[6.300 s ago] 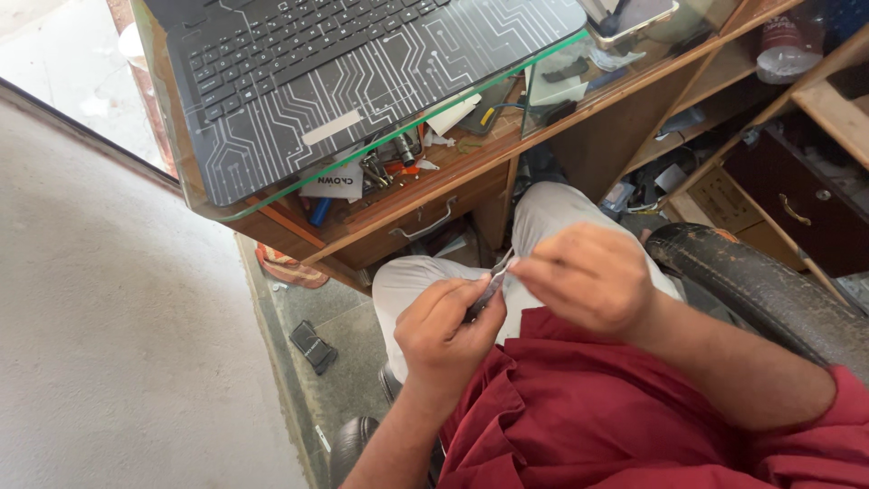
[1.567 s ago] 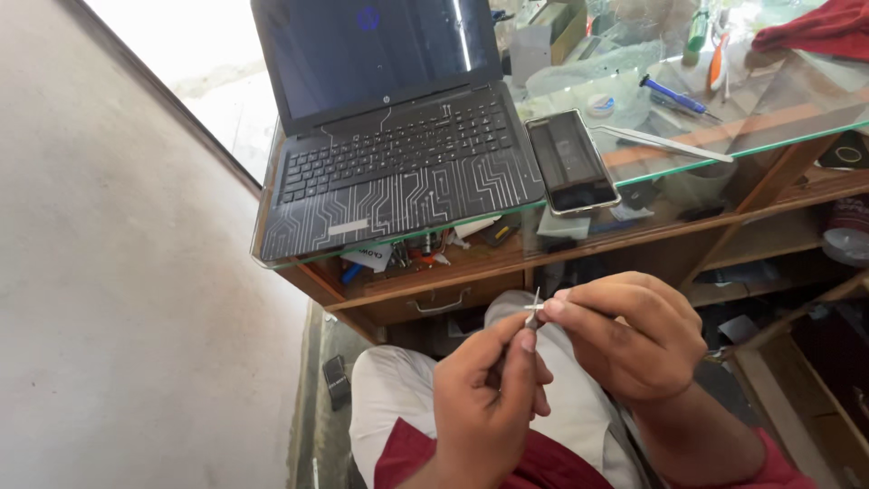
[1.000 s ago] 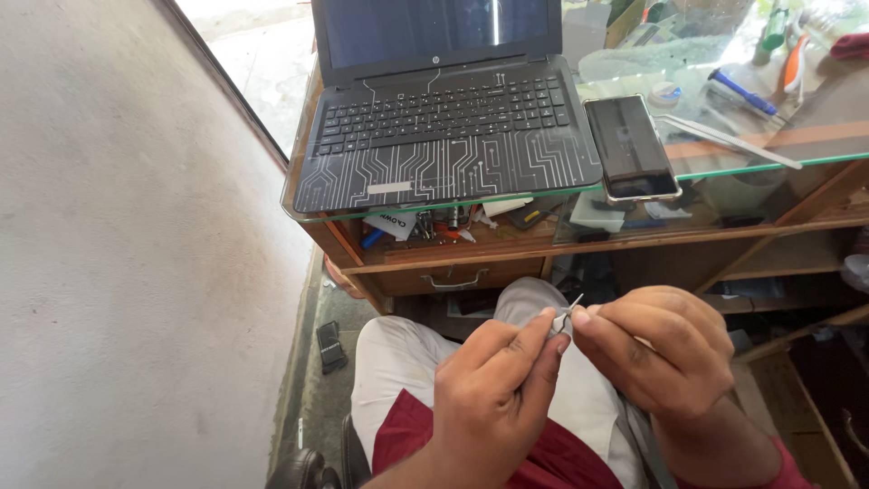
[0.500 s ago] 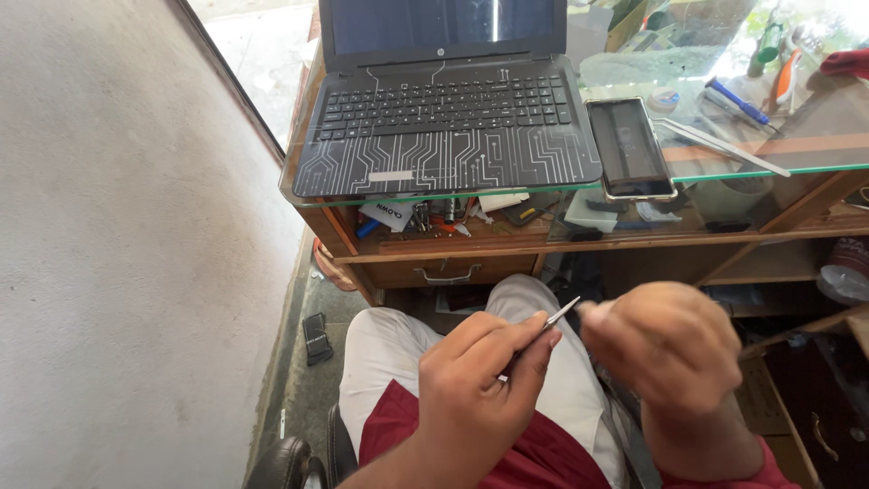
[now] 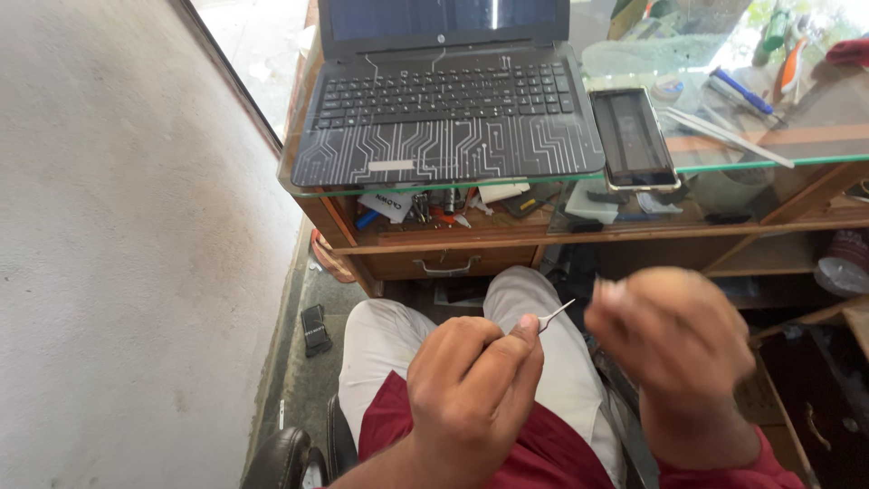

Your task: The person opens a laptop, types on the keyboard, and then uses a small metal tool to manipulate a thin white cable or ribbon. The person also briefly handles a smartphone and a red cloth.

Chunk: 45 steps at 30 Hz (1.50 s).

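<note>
left hand point(image 5: 471, 394): closed, fingers pinching a thin metal pin point(image 5: 554, 315) between thumb and forefinger, held over the lap.
pin: slim, straight, pale silver; only the tip end shows, sticking out up and to the right of the thumb point(image 5: 527, 328). The rest is hidden in the grip.
pin handling: looks very light and stiff, likely slippery and easy to drop; would bend if levered sideways. Best held low on the shaft or at the wider butt end, close to the fingertips, as here.
right hand point(image 5: 674, 340): blurred by motion, just right of the pin tip, not touching it. Looks loosely curled; can't tell if it holds anything.
lap: white trousers point(image 5: 534, 299) and dark red shirt point(image 5: 543, 453) under both hands; black chair arm point(image 5: 276, 457) at lower left.
floor: small dark object point(image 5: 314, 328) lying left of the knee.
shelf point(image 5: 471, 226): under the glass, cluttered with small tools and parts; wooden drawer with a metal handle point(image 5: 445, 266) below it.
worktop point(image 5: 778, 154): glass top on a wooden frame.
laptop point(image 5: 448, 118): open, dark, circuit-line pattern on the palm rest, near edge of the glass.
phone point(image 5: 632, 136): face up, screen dark, just right of the laptop.
far right: pens and slim tools point(image 5: 742, 91) lying on the glass, well apart from the hands.
</note>
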Motion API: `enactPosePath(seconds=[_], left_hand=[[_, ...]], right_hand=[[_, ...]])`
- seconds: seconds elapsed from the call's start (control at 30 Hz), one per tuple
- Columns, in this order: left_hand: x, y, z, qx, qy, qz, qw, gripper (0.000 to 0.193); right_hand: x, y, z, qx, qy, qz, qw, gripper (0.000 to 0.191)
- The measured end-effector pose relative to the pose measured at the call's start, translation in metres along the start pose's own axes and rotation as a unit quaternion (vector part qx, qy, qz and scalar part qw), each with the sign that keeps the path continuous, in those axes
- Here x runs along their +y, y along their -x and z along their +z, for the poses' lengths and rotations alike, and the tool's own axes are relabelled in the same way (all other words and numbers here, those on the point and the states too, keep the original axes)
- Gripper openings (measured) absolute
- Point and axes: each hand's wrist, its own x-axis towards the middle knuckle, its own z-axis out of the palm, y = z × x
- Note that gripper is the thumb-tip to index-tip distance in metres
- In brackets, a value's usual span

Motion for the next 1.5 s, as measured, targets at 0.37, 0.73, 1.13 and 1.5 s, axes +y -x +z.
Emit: enactPosePath(seconds=[0.37, 0.73, 1.13, 1.5], left_hand=[[-0.011, 0.004, 0.004, 0.009, -0.118, 0.066, 0.991, 0.018], [-0.016, 0.008, 0.001, 0.010, -0.168, 0.126, 0.978, 0.012], [-0.019, 0.012, 0.013, 0.010, -0.132, 0.053, 0.990, 0.010], [-0.027, 0.009, 0.047, -0.118, 0.041, -0.196, 0.973, 0.014]], right_hand=[[-0.005, 0.007, 0.003, -0.025, -0.064, -0.021, 0.997, 0.022], [-0.004, 0.002, 0.005, -0.072, -0.106, -0.033, 0.991, 0.021], [0.015, -0.009, 0.009, -0.030, -0.022, 0.115, 0.993, 0.017], [0.071, 0.013, 0.002, 0.043, -0.017, 0.178, 0.983, 0.019]])
